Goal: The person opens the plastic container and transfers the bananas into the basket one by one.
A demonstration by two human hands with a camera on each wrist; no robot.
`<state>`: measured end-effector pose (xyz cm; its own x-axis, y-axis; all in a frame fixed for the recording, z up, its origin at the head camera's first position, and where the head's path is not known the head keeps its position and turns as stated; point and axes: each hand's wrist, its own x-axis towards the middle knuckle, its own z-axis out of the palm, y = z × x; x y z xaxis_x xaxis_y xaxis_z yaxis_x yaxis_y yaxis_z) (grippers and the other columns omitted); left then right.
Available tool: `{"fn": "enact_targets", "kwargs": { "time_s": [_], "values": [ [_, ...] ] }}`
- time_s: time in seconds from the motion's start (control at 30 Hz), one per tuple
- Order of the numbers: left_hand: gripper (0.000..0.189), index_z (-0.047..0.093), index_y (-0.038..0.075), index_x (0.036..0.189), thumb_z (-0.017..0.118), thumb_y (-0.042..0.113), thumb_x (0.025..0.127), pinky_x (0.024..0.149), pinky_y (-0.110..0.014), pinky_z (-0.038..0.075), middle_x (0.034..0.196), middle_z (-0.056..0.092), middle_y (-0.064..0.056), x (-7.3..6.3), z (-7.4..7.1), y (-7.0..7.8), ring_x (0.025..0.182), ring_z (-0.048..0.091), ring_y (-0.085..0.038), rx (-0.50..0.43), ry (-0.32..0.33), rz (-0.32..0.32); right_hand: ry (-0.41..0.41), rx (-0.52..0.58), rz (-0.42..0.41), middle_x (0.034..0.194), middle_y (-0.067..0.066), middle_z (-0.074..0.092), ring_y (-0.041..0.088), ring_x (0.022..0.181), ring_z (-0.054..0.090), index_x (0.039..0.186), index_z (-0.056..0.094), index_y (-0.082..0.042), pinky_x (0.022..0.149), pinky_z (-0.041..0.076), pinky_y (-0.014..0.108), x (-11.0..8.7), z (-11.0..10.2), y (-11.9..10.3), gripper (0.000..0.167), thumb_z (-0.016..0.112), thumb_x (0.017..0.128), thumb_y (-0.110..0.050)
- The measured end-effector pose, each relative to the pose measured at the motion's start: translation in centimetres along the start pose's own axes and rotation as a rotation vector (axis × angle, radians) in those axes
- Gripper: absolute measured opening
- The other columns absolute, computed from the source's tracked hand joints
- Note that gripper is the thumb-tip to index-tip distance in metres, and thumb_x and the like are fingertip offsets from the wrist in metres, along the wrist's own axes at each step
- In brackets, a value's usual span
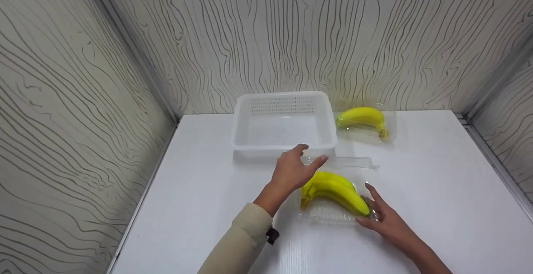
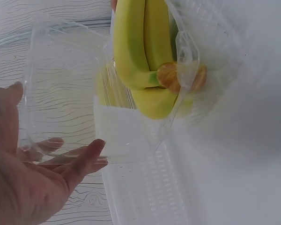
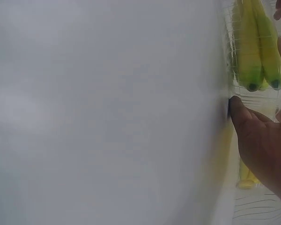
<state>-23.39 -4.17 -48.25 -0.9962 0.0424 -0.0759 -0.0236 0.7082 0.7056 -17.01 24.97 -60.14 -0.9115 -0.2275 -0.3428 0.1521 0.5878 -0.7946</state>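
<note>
A bunch of yellow bananas [image 1: 333,188] lies in a clear plastic clamshell box [image 1: 329,216] at the front of the table. Its see-through lid [image 1: 345,162] stands raised on the far side. My left hand [image 1: 291,170] is at the left end of this lid, thumb and fingers spread apart; in the left wrist view the lid [image 2: 61,89] crosses the fingers [image 2: 86,157]. With my right hand [image 1: 387,222] I grip the right end of the box, thumb on the near side, fingers on the far side. Green-tipped banana ends [image 3: 253,77] show beside it.
Behind the left hand stands a white perforated basket [image 1: 284,145]. Right of it, another clear box [image 1: 390,118] holds more bananas [image 1: 364,117]. Wood-grain panels [image 1: 270,36] wall in the white table [image 1: 195,207] at the back and sides.
</note>
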Motion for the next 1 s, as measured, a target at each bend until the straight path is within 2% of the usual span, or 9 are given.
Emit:
{"fn": "enact_targets", "kwargs": {
  "time_s": [0.2,0.33,0.43,0.57,0.77,0.9,1.0],
  "values": [
    [0.071,0.054,0.021,0.154,0.065,0.065,0.099,0.111,-0.046,0.057,0.149,0.067,-0.007,0.5,0.0,-0.7,0.132,0.068,-0.027,-0.124,0.054,0.08,0.008,0.009,0.01,0.174,0.023,0.029,0.049,0.163,0.024,0.173,-0.003,-0.033,0.126,0.03,0.071,-0.1,0.0,0.0,0.111,0.075,0.096,-0.052],
    [0.074,0.039,0.022,0.164,0.066,0.055,0.103,0.107,-0.042,0.06,0.157,0.06,-0.008,0.9,0.0,-1.4,0.135,0.067,-0.024,-0.219,0.043,0.146,0.005,0.016,0.006,0.175,0.023,0.028,0.049,0.163,0.024,0.173,-0.002,-0.034,0.126,0.029,0.072,-0.2,0.0,0.0,0.111,0.076,0.096,-0.05],
    [0.082,0.027,0.023,0.169,0.067,0.052,0.103,0.11,-0.041,0.058,0.167,0.049,-0.008,1.1,0.1,-1.9,0.147,0.058,-0.025,-0.261,0.019,0.18,0.0,0.008,0.012,0.175,0.023,0.027,0.049,0.163,0.024,0.173,-0.003,-0.036,0.126,0.029,0.072,-0.3,0.1,0.1,0.111,0.076,0.096,-0.051],
    [0.091,0.014,0.026,0.172,0.067,0.051,0.103,0.111,-0.043,0.058,0.176,0.032,-0.007,1.1,0.2,-2.0,0.153,0.05,-0.029,-0.256,-0.002,0.207,-0.001,-0.001,0.023,0.175,0.024,0.027,0.05,0.162,0.025,0.172,-0.005,-0.037,0.125,0.03,0.073,-0.3,0.1,0.2,0.112,0.075,0.096,-0.053],
    [0.1,0.0,0.031,0.173,0.069,0.048,0.102,0.11,-0.041,0.058,0.181,0.019,-0.002,1.0,0.2,-2.0,0.152,0.051,-0.025,-0.186,-0.009,0.207,0.009,0.002,0.008,0.174,0.024,0.029,0.049,0.162,0.026,0.172,-0.005,-0.038,0.125,0.032,0.071,-0.7,0.0,0.4,0.111,0.076,0.097,-0.051],
    [0.101,-0.001,0.033,0.173,0.069,0.046,0.102,0.111,-0.04,0.057,0.181,0.017,0.002,1.1,0.3,-2.2,0.153,0.049,-0.021,-0.155,0.0,0.203,0.013,0.008,-0.003,0.174,0.023,0.03,0.049,0.163,0.025,0.172,-0.004,-0.039,0.126,0.031,0.07,-0.9,-0.1,0.4,0.111,0.076,0.097,-0.05],
    [0.097,0.002,0.03,0.173,0.067,0.045,0.103,0.116,-0.041,0.053,0.182,0.016,0.001,1.0,0.4,-2.3,0.16,0.04,-0.021,-0.14,0.005,0.223,0.013,0.007,0.006,0.174,0.023,0.03,0.049,0.163,0.024,0.172,-0.005,-0.038,0.126,0.03,0.071,-1.0,-0.2,0.4,0.112,0.076,0.096,-0.051]
  ]
}}
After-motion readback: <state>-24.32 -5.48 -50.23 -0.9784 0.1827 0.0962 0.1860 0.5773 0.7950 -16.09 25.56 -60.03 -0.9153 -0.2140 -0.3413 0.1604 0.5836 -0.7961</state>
